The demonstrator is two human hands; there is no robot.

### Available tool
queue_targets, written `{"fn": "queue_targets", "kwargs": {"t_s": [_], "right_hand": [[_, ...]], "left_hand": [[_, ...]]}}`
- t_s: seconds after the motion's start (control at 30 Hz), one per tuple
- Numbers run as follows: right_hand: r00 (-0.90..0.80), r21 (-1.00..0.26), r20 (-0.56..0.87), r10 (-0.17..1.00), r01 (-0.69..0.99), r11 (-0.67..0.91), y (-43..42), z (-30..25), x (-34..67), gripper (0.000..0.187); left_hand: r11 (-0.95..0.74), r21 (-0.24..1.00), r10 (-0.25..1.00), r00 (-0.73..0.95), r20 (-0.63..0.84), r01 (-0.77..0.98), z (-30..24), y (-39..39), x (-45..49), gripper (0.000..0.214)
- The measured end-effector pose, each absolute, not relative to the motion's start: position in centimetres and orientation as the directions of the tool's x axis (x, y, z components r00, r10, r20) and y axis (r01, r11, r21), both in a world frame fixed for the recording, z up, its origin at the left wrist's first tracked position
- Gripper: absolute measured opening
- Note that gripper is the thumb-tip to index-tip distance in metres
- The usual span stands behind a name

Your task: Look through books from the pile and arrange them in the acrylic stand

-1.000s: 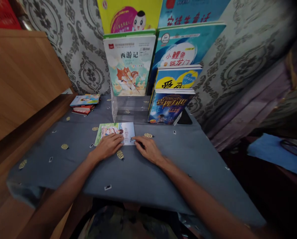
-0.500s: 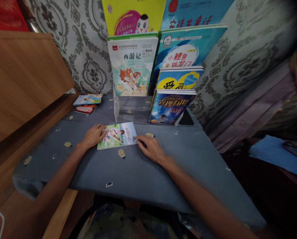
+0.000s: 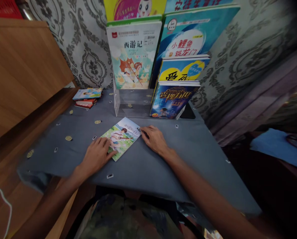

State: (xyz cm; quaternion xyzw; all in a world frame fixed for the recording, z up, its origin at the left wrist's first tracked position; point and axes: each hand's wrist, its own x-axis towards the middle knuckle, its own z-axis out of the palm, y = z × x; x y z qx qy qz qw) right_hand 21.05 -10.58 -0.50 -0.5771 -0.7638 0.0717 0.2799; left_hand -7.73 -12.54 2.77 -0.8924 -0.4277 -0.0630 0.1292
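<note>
A thin picture book [image 3: 125, 134] lies at a slant on the grey tablecloth, its cover showing a child in white on green grass under a blue sky. My left hand [image 3: 96, 155] grips its lower left end, fingers over the cover and thumb along the near edge. At the opposite, upper right corner, my right hand [image 3: 153, 139] holds the book with curled fingertips; the thumb's exact contact is hard to see. Behind it stands a clear acrylic book rack [image 3: 133, 111].
In the rack stand a white book [image 3: 136, 56], a dark blue book [image 3: 173, 99] and several others. A small stack of books [image 3: 87, 96] lies at the back left, beside a wooden cabinet [image 3: 26, 73]. A dark flat object [image 3: 188, 112] sits right of the rack.
The book has turned counterclockwise from nearly level to a slant. My left hand has come nearer to me and slightly right, while my right hand stays at the book's right end. The view has tilted down.
</note>
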Motion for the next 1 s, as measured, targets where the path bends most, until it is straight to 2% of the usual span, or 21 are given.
{"fn": "queue_targets", "kwargs": {"t_s": [0.13, 0.27, 0.43, 0.6, 0.8, 1.0], "right_hand": [[-0.182, -0.442, 0.356, 0.917, 0.832, 0.337, -10.6, -0.6, 21.0, 0.03], [-0.195, -0.427, 0.364, 0.911, 0.834, 0.349, -10.5, -0.8, 21.0, 0.03], [-0.199, -0.415, 0.377, 0.904, 0.837, 0.358, -10.5, -1.0, 21.0, 0.03], [-0.213, -0.42, 0.401, 0.891, 0.821, 0.386, -10.5, -1.0, 20.9, 0.03], [-0.264, -0.433, 0.473, 0.841, 0.762, 0.482, -10.8, -1.3, 20.2, 0.028], [-0.298, -0.443, 0.52, 0.8, 0.707, 0.551, -10.9, -1.7, 19.6, 0.027]], "left_hand": [[-0.673, -0.135, 0.7, 0.685, 0.203, 0.727, 2.3, -14.4, -7.2, 0.053], [-0.667, -0.16, 0.73, 0.681, 0.058, 0.728, 3.1, -14.9, -6.7, 0.041], [-0.708, -0.203, 0.703, 0.703, -0.109, 0.677, 4.3, -15.3, -5.7, 0.03], [-0.733, -0.213, 0.679, 0.682, -0.272, 0.646, 5.7, -15.7, -5.5, 0.043], [-0.659, -0.079, 0.729, 0.61, -0.311, 0.748, 7.0, -15.1, -5.4, 0.035], [-0.622, -0.008, 0.753, 0.596, -0.278, 0.783, 6.5, -14.9, -6.0, 0.052]]}}
